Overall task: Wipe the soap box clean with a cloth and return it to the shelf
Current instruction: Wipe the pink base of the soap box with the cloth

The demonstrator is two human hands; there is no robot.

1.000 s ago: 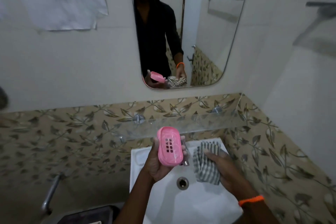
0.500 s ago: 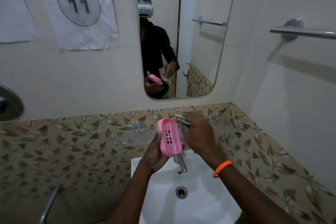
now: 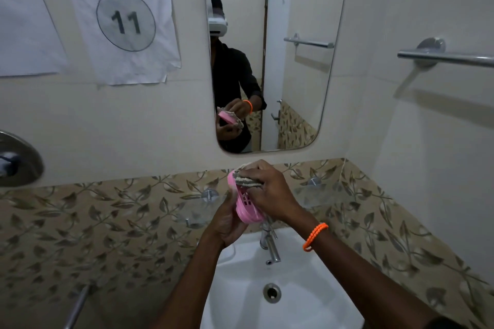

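Soap box (image 3: 247,204): gripped in my left hand (image 3: 227,224) above the sink (image 3: 240,288); my right hand (image 3: 270,189), clutching the cloth (image 3: 247,181), now presses it on; wiping begun.

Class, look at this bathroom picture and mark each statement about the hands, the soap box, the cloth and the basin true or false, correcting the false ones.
1. The left hand holds the pink soap box. True.
2. The right hand presses the cloth against the soap box. True.
3. The soap box rests on the glass shelf. False: it is held in the air above the basin, in front of the shelf.
4. The orange wristband is on the left wrist. False: it is on the right wrist.
5. The paper sign on the wall reads 11. True.
6. A towel hangs on the towel rail. False: the rail is bare.
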